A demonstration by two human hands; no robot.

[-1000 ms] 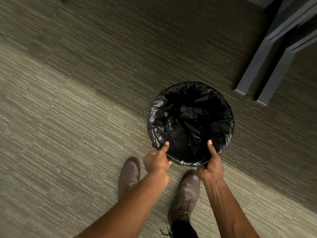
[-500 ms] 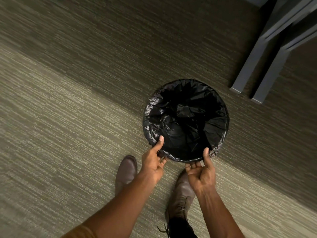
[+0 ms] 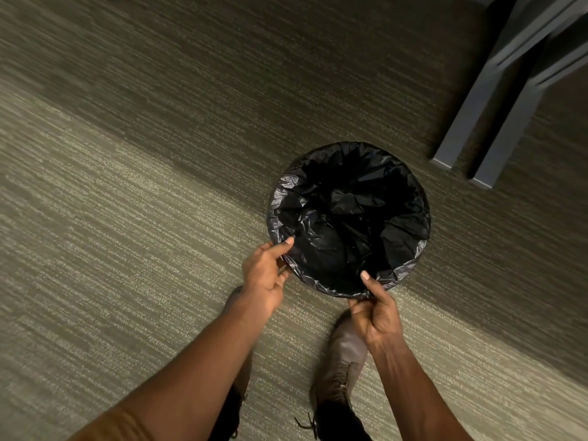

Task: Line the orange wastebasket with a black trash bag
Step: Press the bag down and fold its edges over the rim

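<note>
A round wastebasket stands on the carpet right of centre, its orange body hidden from above by a black trash bag that fills the inside and folds over the rim. My left hand holds the bag's folded edge at the near-left rim, thumb on top. My right hand pinches the bag edge at the near rim, thumb inside the opening. Crumpled plastic lies loose in the bottom.
Grey metal furniture legs stand on the carpet just beyond the basket at the upper right. My two brown boots are planted right below the basket. Striped grey-green carpet stretches out to the left.
Both hands opened briefly off the rim, then closed on the bag edge again, the left farther around the left side. The view drifted a little.
</note>
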